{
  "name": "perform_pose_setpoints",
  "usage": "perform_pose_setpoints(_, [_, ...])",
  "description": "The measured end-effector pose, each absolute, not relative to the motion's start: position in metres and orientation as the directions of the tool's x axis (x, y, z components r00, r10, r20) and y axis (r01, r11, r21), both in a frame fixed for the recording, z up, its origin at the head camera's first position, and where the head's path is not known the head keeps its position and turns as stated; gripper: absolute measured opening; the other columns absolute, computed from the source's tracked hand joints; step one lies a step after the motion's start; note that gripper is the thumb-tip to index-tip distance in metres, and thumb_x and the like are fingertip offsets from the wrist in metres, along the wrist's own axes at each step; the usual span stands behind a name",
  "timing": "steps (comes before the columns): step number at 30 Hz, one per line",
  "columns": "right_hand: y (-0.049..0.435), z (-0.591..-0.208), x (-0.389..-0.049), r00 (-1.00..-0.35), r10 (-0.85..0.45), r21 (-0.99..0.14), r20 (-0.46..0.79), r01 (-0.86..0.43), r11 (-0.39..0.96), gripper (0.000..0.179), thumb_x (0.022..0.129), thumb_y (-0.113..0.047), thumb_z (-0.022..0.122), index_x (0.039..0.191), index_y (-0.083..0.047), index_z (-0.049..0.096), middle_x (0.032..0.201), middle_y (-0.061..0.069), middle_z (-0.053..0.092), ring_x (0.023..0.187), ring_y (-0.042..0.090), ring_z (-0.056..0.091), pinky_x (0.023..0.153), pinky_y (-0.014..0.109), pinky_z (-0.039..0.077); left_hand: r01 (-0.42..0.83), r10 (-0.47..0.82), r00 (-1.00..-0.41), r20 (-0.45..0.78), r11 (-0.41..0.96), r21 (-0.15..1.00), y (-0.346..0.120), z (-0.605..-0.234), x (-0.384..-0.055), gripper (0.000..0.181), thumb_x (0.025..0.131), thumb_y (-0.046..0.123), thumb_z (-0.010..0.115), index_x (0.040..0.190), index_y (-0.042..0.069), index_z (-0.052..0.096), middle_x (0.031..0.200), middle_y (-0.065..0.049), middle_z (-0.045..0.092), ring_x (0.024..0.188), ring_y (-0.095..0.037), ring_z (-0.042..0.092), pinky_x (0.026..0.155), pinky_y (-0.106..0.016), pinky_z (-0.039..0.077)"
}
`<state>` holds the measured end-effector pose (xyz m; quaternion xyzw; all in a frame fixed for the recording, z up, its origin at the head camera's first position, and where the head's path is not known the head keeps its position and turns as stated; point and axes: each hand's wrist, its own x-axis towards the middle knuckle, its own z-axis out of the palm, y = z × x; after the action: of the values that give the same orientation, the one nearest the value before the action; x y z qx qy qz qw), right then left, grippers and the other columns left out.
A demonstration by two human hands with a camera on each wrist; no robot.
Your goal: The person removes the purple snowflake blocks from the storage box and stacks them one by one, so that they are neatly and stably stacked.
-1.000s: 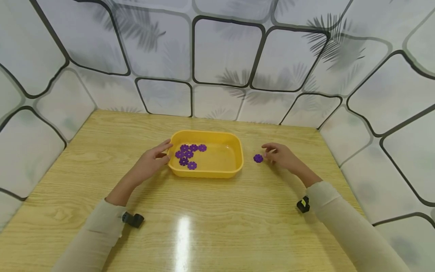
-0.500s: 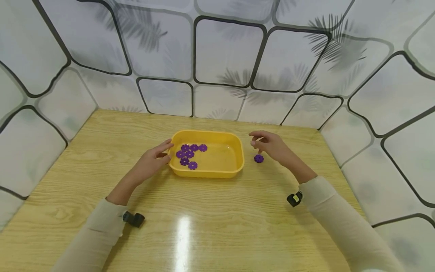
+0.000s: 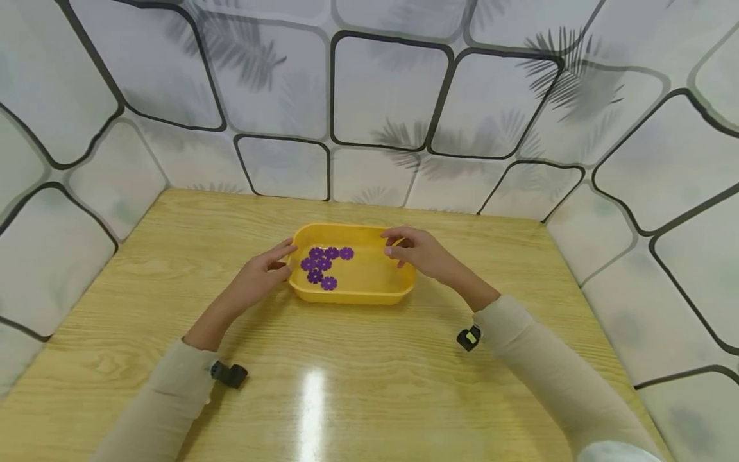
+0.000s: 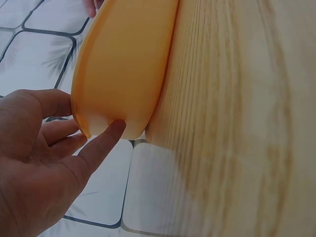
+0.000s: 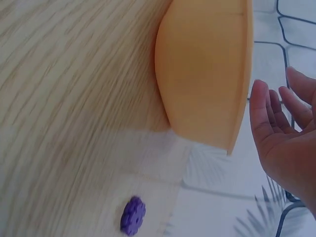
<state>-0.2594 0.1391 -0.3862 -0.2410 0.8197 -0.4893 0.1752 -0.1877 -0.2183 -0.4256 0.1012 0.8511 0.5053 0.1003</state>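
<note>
In the head view, a yellow tray [image 3: 352,298] sits on the wooden table, several purple flower-shaped discs [image 3: 324,264] gathered in its left part. My left hand [image 3: 258,276] holds the tray's left end; the left wrist view shows the thumb [image 4: 109,138] against the outer wall and a finger at the rim. Over the tray's right end hovers my right hand [image 3: 421,253], fingers loosely bent, nothing visible between them. One more purple flower-shaped disc [image 5: 133,216] lies on the table right of the tray in the right wrist view; in the head view my right hand hides it.
The wooden table [image 3: 369,366] reaches back to pale walls [image 3: 387,90] patterned with dark outlines and leaf shapes. Walls also stand at the left and right. Small black cameras sit at the left wrist [image 3: 228,373] and right wrist [image 3: 469,337].
My right hand has moved left from beside the loose purple disc to above the tray's right end. The disc stayed on the table. My left hand keeps its place on the tray.
</note>
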Motion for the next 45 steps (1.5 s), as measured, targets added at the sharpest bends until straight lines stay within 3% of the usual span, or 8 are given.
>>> perform_pose_setpoints(4, [0.124,-0.389,-0.259,-0.805,-0.59,-0.889,-0.064,-0.223,0.401,0.046,0.101,-0.021,0.062,0.142,-0.002,0.054,0.121,0.014,0.059,0.106,0.047,0.06,0.085,0.051,0.058,0.065,0.269,-0.96,-0.072,0.468,0.881,-0.218,-0.424,-0.186,0.055,0.106,0.018,0.05,0.158,0.012,0.034,0.17,0.001,0.017,0.135,-0.039,0.048,0.106,-0.052,0.048])
perform_pose_setpoints(13, [0.097,-0.397,-0.255,-0.776,-0.629,-0.88,-0.04,-0.271,0.39,0.041,0.101,-0.015,0.062,0.139,0.0,0.057,0.119,0.017,0.06,0.102,0.046,0.062,0.083,0.053,0.058,0.065,0.27,-0.96,-0.07,0.459,0.886,-0.218,-0.425,-0.187,0.055,0.105,0.018,0.05,0.158,0.01,0.035,0.17,-0.001,0.017,0.136,-0.039,0.048,0.106,-0.052,0.048])
perform_pose_setpoints(29, [0.065,-0.409,-0.257,-0.756,-0.648,-0.866,-0.087,-0.264,0.425,0.041,0.102,-0.015,0.061,0.139,0.001,0.056,0.119,0.015,0.062,0.101,0.035,0.064,0.081,0.039,0.059,0.081,0.28,-0.958,-0.055,0.451,0.889,-0.218,-0.428,-0.188,0.055,0.105,0.017,0.05,0.157,0.007,0.035,0.169,-0.002,0.017,0.135,-0.04,0.049,0.105,-0.052,0.049])
perform_pose_setpoints(36, [0.057,-0.421,-0.263,-0.764,-0.631,-0.85,-0.131,-0.241,0.468,0.04,0.1,-0.013,0.063,0.138,-0.002,0.058,0.119,0.013,0.063,0.095,0.023,0.063,0.078,0.031,0.058,0.073,0.272,-0.96,-0.062,0.46,0.885,-0.217,-0.427,-0.188,0.055,0.105,0.017,0.049,0.157,0.007,0.035,0.169,-0.002,0.018,0.136,-0.04,0.048,0.106,-0.053,0.048])
perform_pose_setpoints(45, [0.047,-0.43,-0.264,-0.713,-0.673,-0.767,-0.196,-0.317,0.558,0.037,0.096,-0.017,0.07,0.132,-0.008,0.065,0.116,0.007,0.066,0.104,0.02,0.06,0.089,0.03,0.053,0.086,0.278,-0.959,-0.051,0.458,0.885,-0.219,-0.428,-0.188,0.055,0.105,0.018,0.05,0.157,0.008,0.035,0.169,-0.001,0.018,0.135,-0.04,0.049,0.104,-0.051,0.049])
